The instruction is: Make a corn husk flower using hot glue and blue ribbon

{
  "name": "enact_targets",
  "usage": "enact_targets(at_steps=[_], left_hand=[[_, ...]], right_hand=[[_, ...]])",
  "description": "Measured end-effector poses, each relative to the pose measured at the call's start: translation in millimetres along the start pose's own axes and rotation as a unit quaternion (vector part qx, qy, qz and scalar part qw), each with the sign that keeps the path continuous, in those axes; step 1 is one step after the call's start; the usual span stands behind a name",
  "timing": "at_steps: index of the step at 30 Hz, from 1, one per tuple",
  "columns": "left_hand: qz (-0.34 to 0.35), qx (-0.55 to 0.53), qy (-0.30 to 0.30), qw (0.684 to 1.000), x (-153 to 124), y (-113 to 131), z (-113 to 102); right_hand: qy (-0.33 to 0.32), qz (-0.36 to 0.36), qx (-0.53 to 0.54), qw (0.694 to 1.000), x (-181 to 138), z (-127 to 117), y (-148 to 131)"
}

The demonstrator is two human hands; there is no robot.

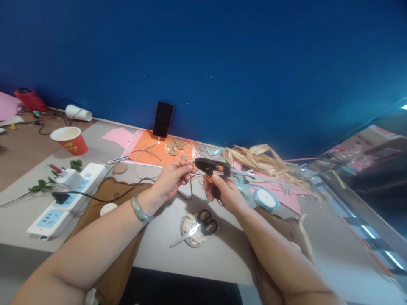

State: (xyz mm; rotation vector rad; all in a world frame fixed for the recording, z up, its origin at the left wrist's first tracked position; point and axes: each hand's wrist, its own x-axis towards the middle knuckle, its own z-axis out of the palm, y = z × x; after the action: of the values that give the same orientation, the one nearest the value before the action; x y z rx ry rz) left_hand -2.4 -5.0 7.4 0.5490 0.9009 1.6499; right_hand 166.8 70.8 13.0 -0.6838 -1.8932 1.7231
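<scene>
My right hand (224, 190) is wrapped round the handle of a black glue gun (211, 166) with an orange trigger. A long, pale glue stick (254, 174) sticks out of its rear toward the right. The gun's nozzle points left, right by the fingertips of my left hand (174, 180). Those fingers are pinched together at the nozzle; whatever they hold is too small to name. Below the hands, black-handled scissors (199, 227) lie across a small round dish (186, 231) of pale strips.
A power strip (66, 203) with plugs and cables lies at left, near a red paper cup (70, 142). A phone (163, 119) leans on the blue wall behind orange paper (146, 146) with cardboard discs. Dry husks (254, 156) and a ribbon roll (266, 198) lie at right.
</scene>
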Motion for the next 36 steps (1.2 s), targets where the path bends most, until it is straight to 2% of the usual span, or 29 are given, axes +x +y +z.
enact_targets(at_steps=[20,36], left_hand=[[-0.004,0.016,0.021,1.0,-2.6,3.4,4.4],[0.007,0.006,-0.031,0.999,-1.9,4.0,2.8]], right_hand=[[0.011,0.013,0.007,1.0,-0.7,2.5,-2.9],[0.012,0.004,0.019,1.0,-1.2,2.9,-4.8]])
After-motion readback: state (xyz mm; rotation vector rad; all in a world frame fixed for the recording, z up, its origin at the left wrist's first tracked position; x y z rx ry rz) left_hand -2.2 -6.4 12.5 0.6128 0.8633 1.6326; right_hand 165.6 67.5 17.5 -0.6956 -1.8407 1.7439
